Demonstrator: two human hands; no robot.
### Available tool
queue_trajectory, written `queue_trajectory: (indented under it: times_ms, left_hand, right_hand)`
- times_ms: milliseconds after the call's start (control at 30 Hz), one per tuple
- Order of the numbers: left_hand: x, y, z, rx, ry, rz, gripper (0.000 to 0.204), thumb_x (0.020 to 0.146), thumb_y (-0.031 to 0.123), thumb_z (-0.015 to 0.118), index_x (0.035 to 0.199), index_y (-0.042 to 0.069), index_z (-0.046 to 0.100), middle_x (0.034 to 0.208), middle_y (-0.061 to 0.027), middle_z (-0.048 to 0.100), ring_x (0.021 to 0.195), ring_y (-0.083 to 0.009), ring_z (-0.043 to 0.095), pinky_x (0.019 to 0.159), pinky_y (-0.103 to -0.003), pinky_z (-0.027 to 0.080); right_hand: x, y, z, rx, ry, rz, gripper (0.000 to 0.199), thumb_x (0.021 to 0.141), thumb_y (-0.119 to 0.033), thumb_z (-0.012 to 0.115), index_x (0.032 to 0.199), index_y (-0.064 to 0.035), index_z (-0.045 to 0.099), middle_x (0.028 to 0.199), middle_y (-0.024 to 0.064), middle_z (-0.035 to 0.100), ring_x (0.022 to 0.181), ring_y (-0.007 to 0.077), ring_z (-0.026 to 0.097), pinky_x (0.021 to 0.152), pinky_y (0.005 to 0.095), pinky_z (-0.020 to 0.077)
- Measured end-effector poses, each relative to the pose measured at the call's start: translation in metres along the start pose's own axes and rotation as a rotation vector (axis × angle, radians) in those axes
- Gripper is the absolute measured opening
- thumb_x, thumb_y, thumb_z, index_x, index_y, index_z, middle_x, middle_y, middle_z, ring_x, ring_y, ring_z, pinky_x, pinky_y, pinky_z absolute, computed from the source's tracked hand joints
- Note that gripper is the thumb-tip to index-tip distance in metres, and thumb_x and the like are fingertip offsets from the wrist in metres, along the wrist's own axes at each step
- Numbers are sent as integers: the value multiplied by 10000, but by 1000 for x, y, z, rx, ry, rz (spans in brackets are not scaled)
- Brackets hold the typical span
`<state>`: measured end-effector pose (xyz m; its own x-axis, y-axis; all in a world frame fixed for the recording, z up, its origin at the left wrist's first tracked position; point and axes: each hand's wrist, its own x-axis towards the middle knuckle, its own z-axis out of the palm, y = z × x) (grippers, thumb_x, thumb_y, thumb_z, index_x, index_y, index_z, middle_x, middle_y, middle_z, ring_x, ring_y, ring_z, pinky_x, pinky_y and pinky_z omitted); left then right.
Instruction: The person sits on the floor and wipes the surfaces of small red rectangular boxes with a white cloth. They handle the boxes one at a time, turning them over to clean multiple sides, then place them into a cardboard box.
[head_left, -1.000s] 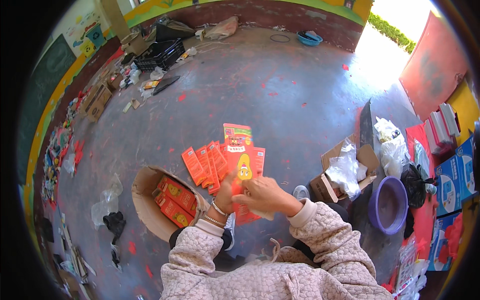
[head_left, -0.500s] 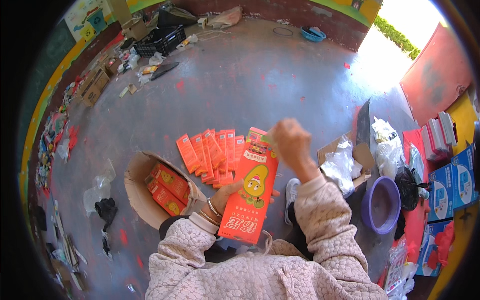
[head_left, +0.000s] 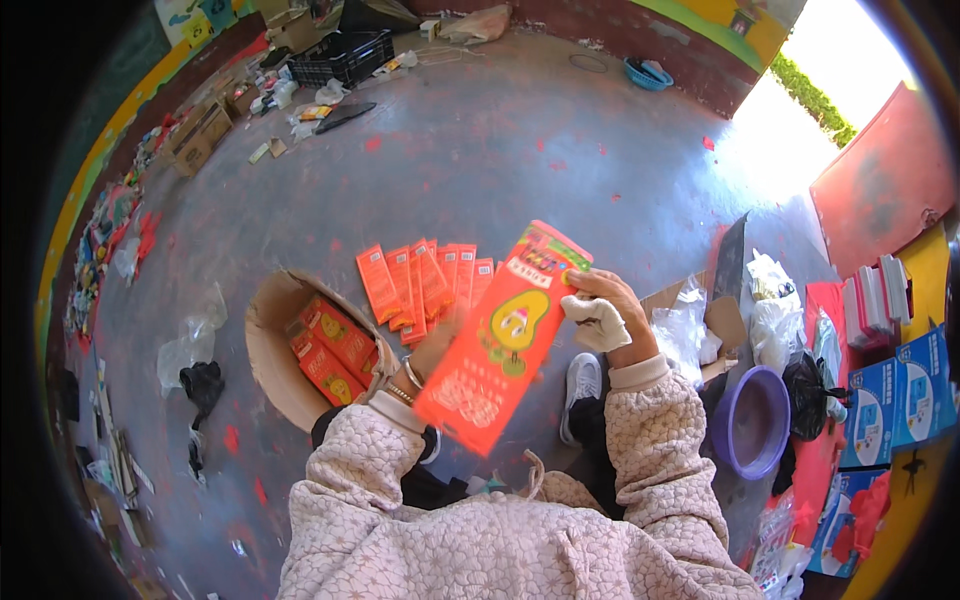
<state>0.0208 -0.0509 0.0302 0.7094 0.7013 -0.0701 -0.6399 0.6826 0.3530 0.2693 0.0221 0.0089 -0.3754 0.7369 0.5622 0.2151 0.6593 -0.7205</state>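
A long flat orange-red box (head_left: 480, 385) with a yellow cartoon fruit on its face is tilted in front of me, slightly blurred. My left hand (head_left: 432, 350) grips it from behind at its left edge; most of those fingers are hidden. At the box's upper right edge is my right hand (head_left: 618, 300), curled round a crumpled white cloth (head_left: 597, 322) with a dark mark, its fingertips touching the box. Several similar boxes (head_left: 408, 285) lie fanned on the floor beyond. More stand in an open cardboard carton (head_left: 268, 385) by my left arm.
On the right are a purple basin (head_left: 724, 425), plastic bags (head_left: 683, 330), a black bag (head_left: 805, 385) and blue boxes (head_left: 918, 385). A black crate (head_left: 345, 58) and scattered litter line the far left wall. A blue basket (head_left: 648, 76) sits at the back.
My right hand has come down to the box's upper right edge, and a white cloth now shows in it. The box has tilted further to the right and shifted a little.
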Motion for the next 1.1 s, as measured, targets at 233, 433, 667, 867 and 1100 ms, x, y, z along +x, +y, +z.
queue_trajectory:
  times_ms: [233, 433, 667, 867, 1100]
  left_hand:
    - [20, 0, -39, 68, 70, 430, 683, 852, 404, 585, 1406, 153, 276, 1397, -96, 359, 1301, -271, 326, 1063, -464, 295]
    - [41, -1, -51, -38, 115, 630, 469, 852, 281, 637, 1252, 147, 431, 1247, -48, 480, 1191, -200, 439, 1010, -376, 373]
    - [30, 14, -50, -234, 258, 676, 338, 918, 197, 535, 1202, 39, 446, 1206, -115, 527, 1151, -270, 492, 1018, -466, 383]
    - [3, 36, -43, 13, 406, 644, 317, 870, 30, 543, 1178, 29, 468, 1162, -117, 550, 1105, -259, 535, 962, -429, 451]
    - [15, -5, -47, 499, 179, 233, 408, 788, 49, 625, 1172, 39, 489, 1120, -78, 581, 1035, -193, 578, 886, -356, 484]
  right_hand:
    - [23, -17, 33, 992, 535, 885, 207, 850, -274, 637, 816, -73, 603, 606, 5, 514, 491, 91, 492, 412, 235, 412]
    - [8, -41, 79, 872, 411, 937, 294, 848, -327, 636, 910, -45, 583, 595, 15, 508, 499, 117, 524, 416, 247, 446]
    - [-1, -67, 98, 916, 164, 1124, 336, 890, -398, 559, 891, -63, 566, 596, 27, 517, 462, 122, 516, 386, 263, 438]
    - [-3, -53, 41, 732, 164, 888, 200, 875, -226, 583, 874, -27, 603, 723, 46, 572, 627, 96, 548, 517, 226, 447]
    - [30, -89, 57, -22, -83, -13, 173, 766, -15, 588, 929, -71, 603, 957, 101, 568, 868, 279, 564, 750, 356, 468]
